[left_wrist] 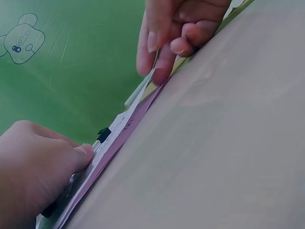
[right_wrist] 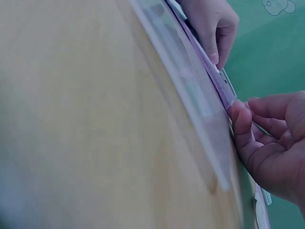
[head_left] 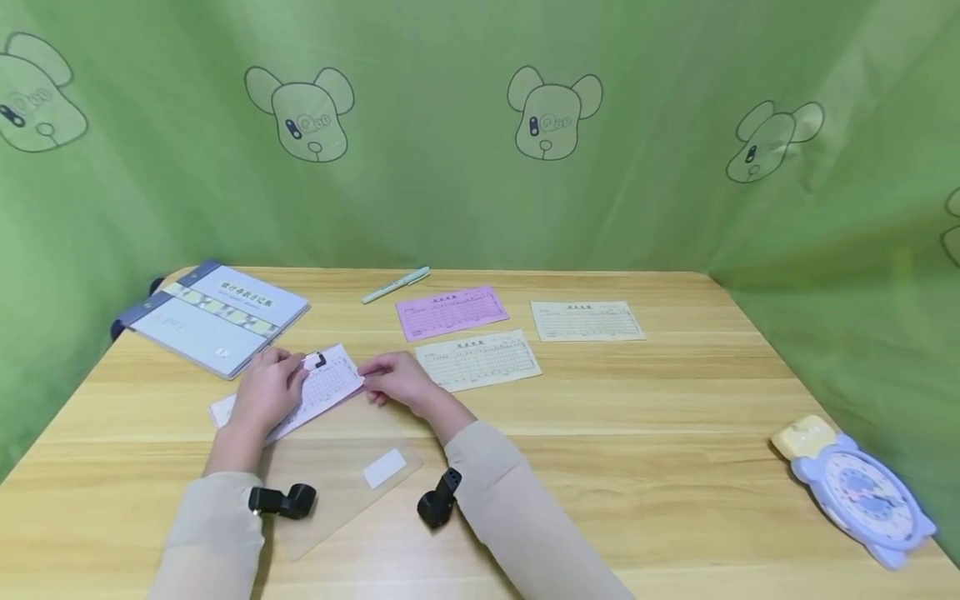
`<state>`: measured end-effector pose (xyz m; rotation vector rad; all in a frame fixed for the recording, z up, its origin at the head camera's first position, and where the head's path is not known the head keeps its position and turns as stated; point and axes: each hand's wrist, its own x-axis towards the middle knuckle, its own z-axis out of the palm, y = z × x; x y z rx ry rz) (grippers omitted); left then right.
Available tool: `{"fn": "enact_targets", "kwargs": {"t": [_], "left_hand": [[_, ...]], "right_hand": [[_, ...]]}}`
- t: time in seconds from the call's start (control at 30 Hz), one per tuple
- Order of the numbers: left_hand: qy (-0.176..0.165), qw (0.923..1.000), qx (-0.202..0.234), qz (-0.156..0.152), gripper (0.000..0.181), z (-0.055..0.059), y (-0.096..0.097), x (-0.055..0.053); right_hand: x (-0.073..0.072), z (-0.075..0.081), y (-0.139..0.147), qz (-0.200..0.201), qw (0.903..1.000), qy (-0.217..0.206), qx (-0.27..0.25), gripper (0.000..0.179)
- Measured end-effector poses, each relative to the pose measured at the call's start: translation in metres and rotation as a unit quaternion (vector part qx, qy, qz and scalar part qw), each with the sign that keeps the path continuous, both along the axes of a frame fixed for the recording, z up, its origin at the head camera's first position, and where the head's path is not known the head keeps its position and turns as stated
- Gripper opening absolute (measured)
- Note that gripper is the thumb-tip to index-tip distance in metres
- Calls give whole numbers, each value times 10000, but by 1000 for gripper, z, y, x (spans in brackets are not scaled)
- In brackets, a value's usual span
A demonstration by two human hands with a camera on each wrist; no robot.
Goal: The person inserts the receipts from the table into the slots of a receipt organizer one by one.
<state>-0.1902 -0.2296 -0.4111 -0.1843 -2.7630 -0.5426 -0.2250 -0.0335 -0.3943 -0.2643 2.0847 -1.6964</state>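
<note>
A stack of printed paper slips (head_left: 330, 385), white on top with pink beneath, lies tilted over a clear plastic folder (head_left: 337, 492). A black binder clip (head_left: 321, 360) with a silver handle sits on the stack's far edge. My left hand (head_left: 268, 390) rests over the slips, its thumb and fingers pinching the clip's handle; in the left wrist view the thumb (left_wrist: 86, 152) lies at that handle. My right hand (head_left: 397, 380) pinches the right corner of the slips. In the right wrist view, its fingertips (right_wrist: 240, 112) meet at the paper edge.
A ring-bound account book (head_left: 217, 317) lies at the back left. Behind the hands are a pen (head_left: 396, 285), a pink slip (head_left: 452, 313) and two pale slips, one (head_left: 478, 361) near the right hand. A blue clock toy (head_left: 862, 492) stands at the right edge.
</note>
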Motion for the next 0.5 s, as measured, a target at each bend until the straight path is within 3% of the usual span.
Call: {"fn": "enact_targets", "kwargs": {"t": [0.2, 0.5], "left_hand": [[141, 9998, 141, 18, 29, -2, -3, 0], [45, 9987, 515, 16, 30, -2, -1, 2]], "right_hand": [[4, 6, 12, 49, 10000, 74, 5, 22], [7, 19, 49, 225, 9987, 450, -47, 29]]}}
